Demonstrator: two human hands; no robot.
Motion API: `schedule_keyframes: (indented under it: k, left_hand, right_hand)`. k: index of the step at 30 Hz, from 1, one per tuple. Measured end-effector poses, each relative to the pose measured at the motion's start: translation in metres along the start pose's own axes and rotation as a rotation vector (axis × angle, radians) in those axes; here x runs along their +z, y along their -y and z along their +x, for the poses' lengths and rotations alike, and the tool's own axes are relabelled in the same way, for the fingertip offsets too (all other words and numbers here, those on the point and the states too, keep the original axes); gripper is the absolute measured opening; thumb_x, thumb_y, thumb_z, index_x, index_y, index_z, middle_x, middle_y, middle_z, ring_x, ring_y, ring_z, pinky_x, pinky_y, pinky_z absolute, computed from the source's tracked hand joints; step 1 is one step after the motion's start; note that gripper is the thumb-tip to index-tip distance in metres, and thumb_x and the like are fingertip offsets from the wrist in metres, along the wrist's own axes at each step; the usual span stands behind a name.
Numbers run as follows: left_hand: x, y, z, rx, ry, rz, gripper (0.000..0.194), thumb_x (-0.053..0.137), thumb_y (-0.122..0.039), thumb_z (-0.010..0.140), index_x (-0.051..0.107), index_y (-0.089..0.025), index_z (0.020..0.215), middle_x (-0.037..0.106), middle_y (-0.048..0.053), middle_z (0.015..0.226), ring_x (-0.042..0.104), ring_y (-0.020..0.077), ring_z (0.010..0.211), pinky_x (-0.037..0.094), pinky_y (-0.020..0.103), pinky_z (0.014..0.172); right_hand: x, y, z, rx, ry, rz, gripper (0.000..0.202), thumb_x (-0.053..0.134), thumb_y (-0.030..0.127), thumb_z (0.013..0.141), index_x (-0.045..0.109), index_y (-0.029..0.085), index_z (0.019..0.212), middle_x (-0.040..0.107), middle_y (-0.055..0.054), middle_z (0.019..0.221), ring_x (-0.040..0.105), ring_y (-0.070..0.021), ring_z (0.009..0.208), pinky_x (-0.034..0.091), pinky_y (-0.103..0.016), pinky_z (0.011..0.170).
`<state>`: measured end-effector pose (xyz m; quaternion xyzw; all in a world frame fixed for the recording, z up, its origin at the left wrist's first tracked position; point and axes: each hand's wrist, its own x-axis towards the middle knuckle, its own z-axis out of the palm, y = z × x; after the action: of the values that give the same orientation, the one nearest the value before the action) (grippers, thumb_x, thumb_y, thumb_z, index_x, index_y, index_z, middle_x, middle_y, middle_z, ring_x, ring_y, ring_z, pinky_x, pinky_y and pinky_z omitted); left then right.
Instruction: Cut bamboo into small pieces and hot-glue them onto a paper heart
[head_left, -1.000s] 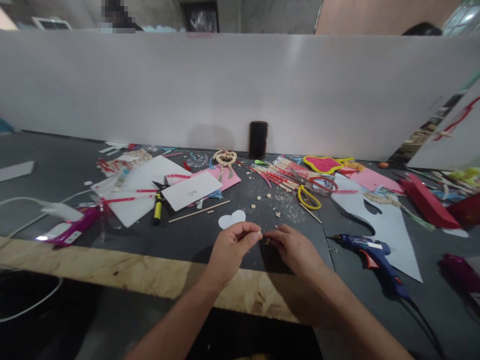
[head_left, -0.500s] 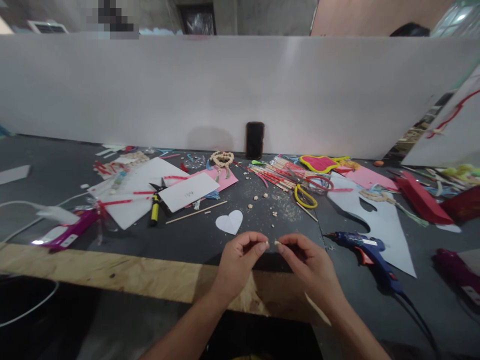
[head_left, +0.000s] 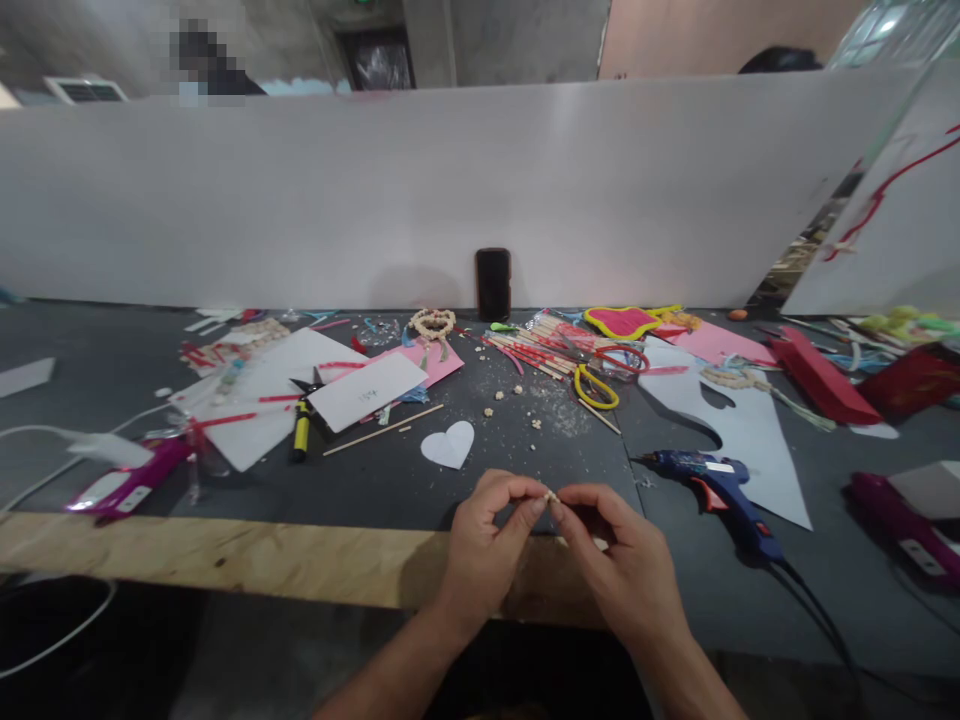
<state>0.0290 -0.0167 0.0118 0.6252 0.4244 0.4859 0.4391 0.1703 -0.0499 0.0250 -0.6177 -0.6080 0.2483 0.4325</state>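
My left hand [head_left: 489, 540] and my right hand [head_left: 628, 560] meet fingertip to fingertip over the table's front edge. Both are closed in a pinch on small pale pieces [head_left: 551, 497], which touch between the fingers; their exact kind is too small to make out. Just beyond lies a white paper heart [head_left: 448, 445] with a centre crease. Similar small pale clusters [head_left: 488, 411] are scattered on the dark tabletop among crumbs. To the right of my right hand rests a blue glue gun [head_left: 712, 485], its nozzle pointing left.
Yellow-handled pliers [head_left: 301, 430] and thin sticks [head_left: 382, 431] lie left, near a white card [head_left: 367, 390]. Scissors [head_left: 598, 388] and red-patterned sticks [head_left: 525, 357] lie farther back. A phone [head_left: 493, 284] leans on the white partition [head_left: 300, 200]. Purple tools [head_left: 139, 478] sit at both sides.
My hands have come together, so the small pieces that were apart now touch. The view has shifted slightly to the right.
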Motion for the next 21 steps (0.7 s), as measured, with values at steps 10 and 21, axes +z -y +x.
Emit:
schedule_keyframes:
  k: [10,21]
  left_hand:
    - [0.0015,-0.0043,-0.0026,0.002,0.005,0.037,0.007,0.058,-0.021,0.082,0.065,-0.018,0.081,0.06,0.001,0.08,0.056,0.0144,0.079,0.043,0.023,0.072]
    - [0.001,-0.0056,-0.0051,0.016,0.047,0.023,0.009,0.058,-0.018,0.081,0.067,-0.019,0.081,0.06,0.002,0.08,0.057,0.0145,0.079,0.043,0.023,0.072]
  right_hand:
    - [0.0015,-0.0051,-0.0045,-0.044,0.016,0.141,0.011,0.057,0.031,0.082,0.063,0.022,0.086,0.066,-0.003,0.086,0.062,-0.014,0.079,0.049,-0.023,0.07]
    - [-0.0031,-0.0069,-0.0059,0.041,0.006,0.159,0.015,0.061,0.034,0.078,0.066,0.023,0.087,0.069,-0.002,0.082,0.064,-0.0148,0.075,0.051,-0.022,0.066]
